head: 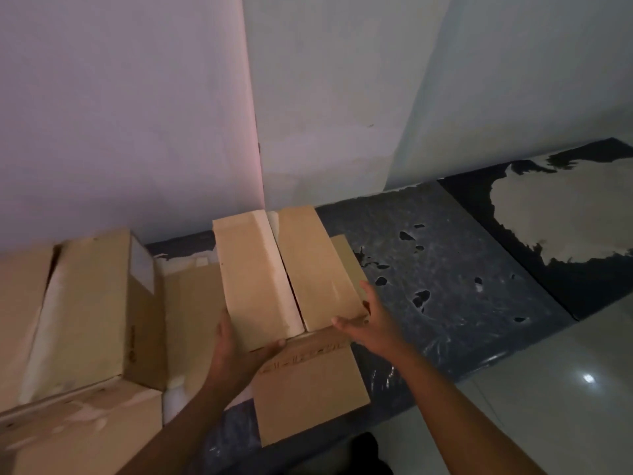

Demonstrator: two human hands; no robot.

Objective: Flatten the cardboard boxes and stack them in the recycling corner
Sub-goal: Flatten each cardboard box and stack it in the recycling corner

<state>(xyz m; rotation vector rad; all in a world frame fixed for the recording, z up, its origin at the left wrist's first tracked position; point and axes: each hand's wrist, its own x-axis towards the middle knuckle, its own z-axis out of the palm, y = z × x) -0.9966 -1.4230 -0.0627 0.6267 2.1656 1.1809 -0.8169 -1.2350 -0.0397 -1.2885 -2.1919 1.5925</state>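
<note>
Fingers (276,344) of the left hand (236,351) grip the flattened box (251,279), right hand (371,320) flat-open at its edge, likely squaring it toward the wall corner (259,149).

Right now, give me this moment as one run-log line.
stage: stacking; left hand: grips flattened box near edge; right hand: open at its right edge; beneath: cardboard sheet; beside: unflattened box
</note>
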